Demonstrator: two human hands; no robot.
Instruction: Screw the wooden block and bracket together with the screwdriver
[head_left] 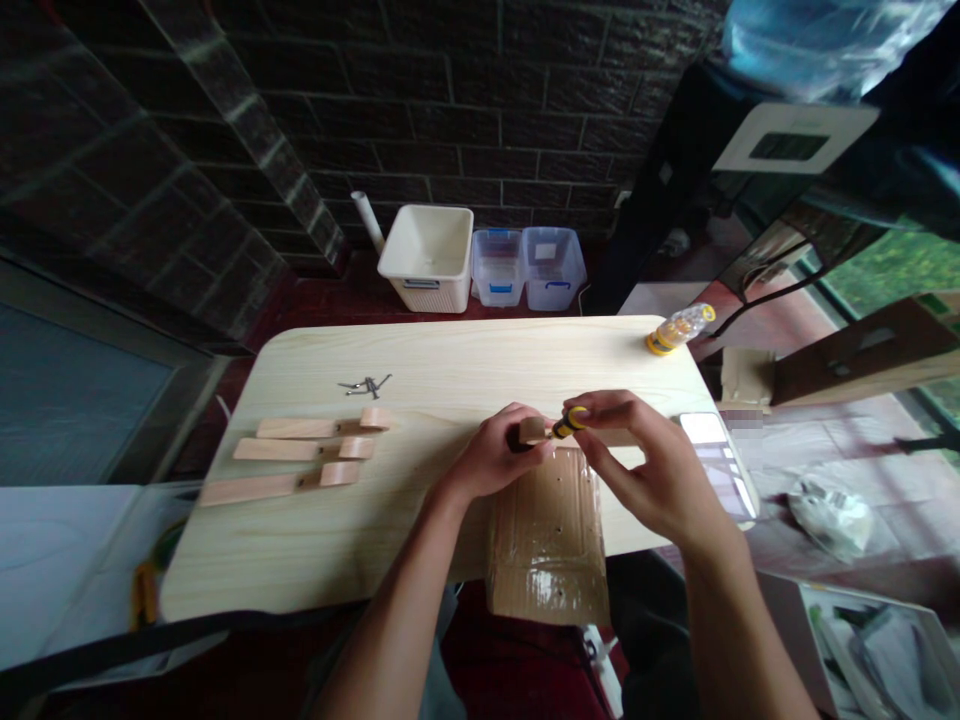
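Near the table's front edge, my left hand (504, 450) is closed round a small wooden piece (533, 431). My right hand (646, 462) grips a short yellow and black screwdriver (570, 422) between thumb and fingers, its tip at the wooden piece. Part of a wooden strip (619, 437) shows behind my right fingers. Under both hands lies a tape-covered cardboard piece (551, 530), which overhangs the front edge. To the left lie three wooden strips (289, 451), each with a rounded block at its right end. Several screws (367, 385) lie loose behind them.
A clear bottle with a yellow base (679, 330) stands at the table's (465, 350) back right corner. A phone-like glossy white object (718, 465) lies at the right edge. Beyond the table are a cream bin (431, 255) and two clear boxes (498, 268).
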